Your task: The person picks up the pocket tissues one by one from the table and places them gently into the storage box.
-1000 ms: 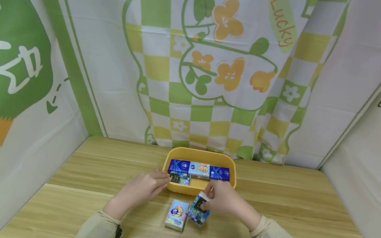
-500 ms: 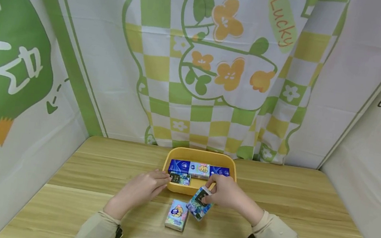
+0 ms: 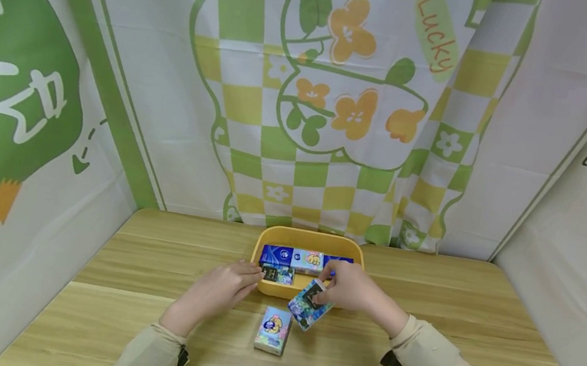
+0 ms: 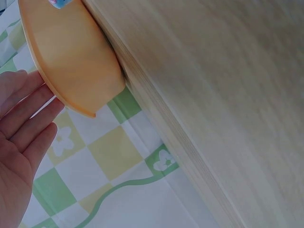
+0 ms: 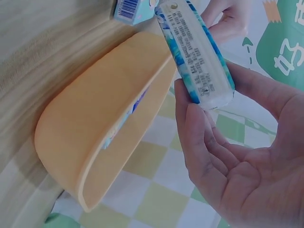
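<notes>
My right hand (image 3: 354,288) pinches a blue floral tissue pack (image 3: 309,304) with a dark label, tilted, in front of the yellow bin (image 3: 264,289). The right wrist view shows the printed white side of this tissue pack (image 5: 197,57) between thumb and fingers. My left hand (image 3: 220,290) has its straight fingers at the bin's left front rim; in the left wrist view those fingertips touch the rim. Inside the bin, a row of blue and pastel tissue packs (image 3: 307,261) lies along the back. Another floral tissue pack (image 3: 277,274) lies at the front left.
On the wooden table (image 3: 151,263), a pastel tissue pack (image 3: 272,330) with a yellow cartoon figure lies in front of the bin. Behind the table hangs a green and yellow checked cloth (image 3: 325,193); printed cloth walls stand at both sides.
My right hand has lifted the floral tissue pack up and away from me, towards the bin's front rim, tilting it further. The left hand has stayed at the rim.
</notes>
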`<action>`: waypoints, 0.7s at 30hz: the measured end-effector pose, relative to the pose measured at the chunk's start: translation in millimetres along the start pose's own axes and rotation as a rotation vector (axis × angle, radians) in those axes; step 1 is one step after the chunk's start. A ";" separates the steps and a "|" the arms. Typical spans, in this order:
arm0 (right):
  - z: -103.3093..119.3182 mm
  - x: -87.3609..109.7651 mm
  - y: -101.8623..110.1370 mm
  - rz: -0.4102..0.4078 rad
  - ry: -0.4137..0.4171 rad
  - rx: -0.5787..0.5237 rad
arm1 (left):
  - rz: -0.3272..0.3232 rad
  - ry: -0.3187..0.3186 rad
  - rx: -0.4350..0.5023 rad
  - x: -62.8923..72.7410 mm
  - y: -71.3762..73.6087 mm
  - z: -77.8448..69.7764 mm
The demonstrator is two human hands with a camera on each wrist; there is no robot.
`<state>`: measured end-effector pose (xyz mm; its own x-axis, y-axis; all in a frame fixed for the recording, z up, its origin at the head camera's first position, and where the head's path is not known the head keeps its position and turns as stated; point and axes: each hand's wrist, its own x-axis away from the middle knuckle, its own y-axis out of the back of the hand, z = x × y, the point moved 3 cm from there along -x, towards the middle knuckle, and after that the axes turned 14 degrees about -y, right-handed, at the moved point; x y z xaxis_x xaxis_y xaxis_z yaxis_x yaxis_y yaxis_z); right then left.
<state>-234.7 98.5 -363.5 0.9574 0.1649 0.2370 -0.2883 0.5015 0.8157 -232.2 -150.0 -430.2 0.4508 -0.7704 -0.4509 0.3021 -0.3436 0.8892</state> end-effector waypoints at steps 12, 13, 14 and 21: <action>1.0 -9.7 9.1 0.024 -0.046 -0.039 | -0.001 -0.007 -0.005 0.0 -0.6 0.2; 0.8 -10.4 9.6 0.031 -0.050 -0.046 | 0.000 -0.006 -0.003 0.0 -0.5 0.2; 1.0 -11.0 10.4 0.034 -0.052 -0.052 | 0.004 -0.003 -0.002 -0.1 -0.6 0.3; 3.2 -16.2 16.2 0.025 -0.077 -0.057 | 0.023 0.006 0.005 -0.5 1.0 -0.1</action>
<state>-254.9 101.2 -352.4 0.9477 0.1133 0.2985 -0.3104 0.5460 0.7782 -232.1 -149.9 -429.1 0.4632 -0.7747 -0.4304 0.2869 -0.3285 0.8999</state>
